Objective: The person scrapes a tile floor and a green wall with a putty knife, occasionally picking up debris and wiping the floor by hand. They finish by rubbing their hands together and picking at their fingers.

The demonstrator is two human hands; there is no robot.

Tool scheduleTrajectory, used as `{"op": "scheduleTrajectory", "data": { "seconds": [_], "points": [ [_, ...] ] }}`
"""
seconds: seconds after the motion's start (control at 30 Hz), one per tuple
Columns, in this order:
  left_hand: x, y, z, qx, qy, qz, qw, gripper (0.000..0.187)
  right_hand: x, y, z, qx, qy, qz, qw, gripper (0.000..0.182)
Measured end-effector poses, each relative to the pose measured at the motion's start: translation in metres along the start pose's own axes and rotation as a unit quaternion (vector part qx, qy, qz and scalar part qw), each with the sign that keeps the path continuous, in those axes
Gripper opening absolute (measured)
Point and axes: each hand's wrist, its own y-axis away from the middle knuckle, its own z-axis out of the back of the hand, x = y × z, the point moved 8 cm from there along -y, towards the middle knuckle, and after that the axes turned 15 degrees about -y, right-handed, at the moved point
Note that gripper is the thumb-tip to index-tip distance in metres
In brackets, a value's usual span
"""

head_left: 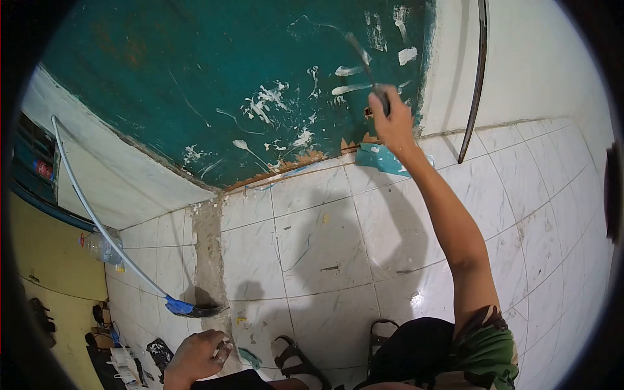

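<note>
Green, white-smeared panel point(195, 58) ahead of you, dark-handled tool point(383, 101) before it, long axis slanting up-left, your right hand's point(395, 123) fingers clamped around it, your left hand's point(197, 356) fingers curled, grip unclear.

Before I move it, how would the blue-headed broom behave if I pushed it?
The broom would likely slide or topple, since its slanted handle seems merely propped. It's probably light for its length, the handle being thin.

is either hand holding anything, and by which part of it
The right hand grips a slim, motion-blurred tool by its dark handle. The left hand is loosely curled; whether it holds anything cannot be told.
</note>
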Motion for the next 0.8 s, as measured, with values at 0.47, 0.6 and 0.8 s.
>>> {"op": "scheduleTrajectory", "data": {
  "seconds": [0.47,0.6,0.8],
  "points": [
    [-0.001,-0.019,0.006,0.02,0.008,-0.005,1.0,0.02,0.041,-0.07,-0.048,-0.018,0.256,0.236,0.937,0.072],
    [-0.001,-0.018,0.009,0.03,0.027,0.024,0.999,0.018,0.028,-0.081,-0.066,-0.015,0.263,0.191,0.946,0.078],
    [-0.002,-0.012,0.005,0.006,0.028,-0.005,1.0,0.017,-0.029,-0.044,-0.072,0.06,0.281,0.102,0.952,0.085]
  ]
}}
